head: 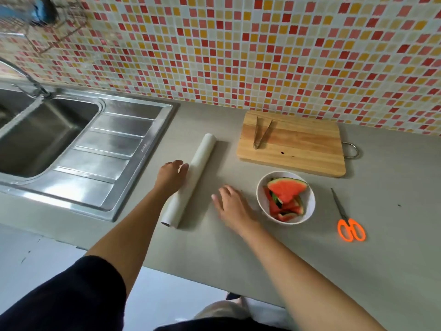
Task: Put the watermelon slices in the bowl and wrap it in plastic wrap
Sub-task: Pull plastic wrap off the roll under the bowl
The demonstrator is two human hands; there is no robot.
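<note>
White and paper-cored, the long roll of plastic wrap (188,181) is lying on the grey countertop (262,254), its long axis running from near the person away toward the tiled wall. Red watermelon slices (285,198) are already sitting in the white round bowl (309,199), just right of the roll. Nearer of the two, the left hand (170,176) is touching the roll's left flank, fingers curling loosely, not yet clasping. Between roll and bowl, the right hand (231,206) is hovering with fingers spread, holding nothing. No readable label is showing on the roll.
</note>
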